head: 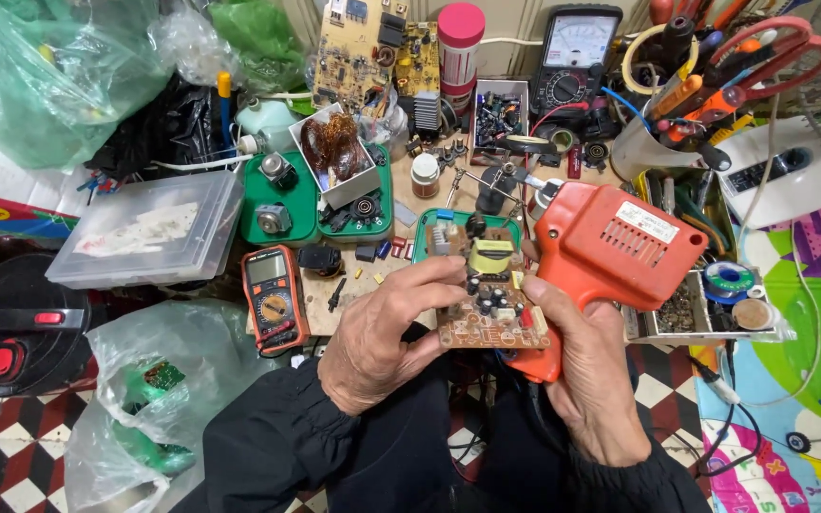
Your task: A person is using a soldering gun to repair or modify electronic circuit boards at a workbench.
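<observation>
My left hand [382,332] grips a small brown circuit board [492,302] by its left edge, component side up, with a yellow transformer and black capacitors on it. My right hand [589,366] wraps the handle of an orange pistol-shaped soldering gun [610,249], and its thumb rests on the board's right edge. The gun's body sits just right of and above the board, its tip pointing up-left toward the bench. Both hands are over my lap in front of a low workbench.
An orange digital multimeter [274,297] lies left of my left hand. Green trays [292,204] with parts, a clear plastic box [149,231], upright circuit boards [372,52], an analogue meter [572,57], a tool cup [653,142] and solder spools [729,280] crowd the bench. Plastic bags [159,380] lie on the checkered floor.
</observation>
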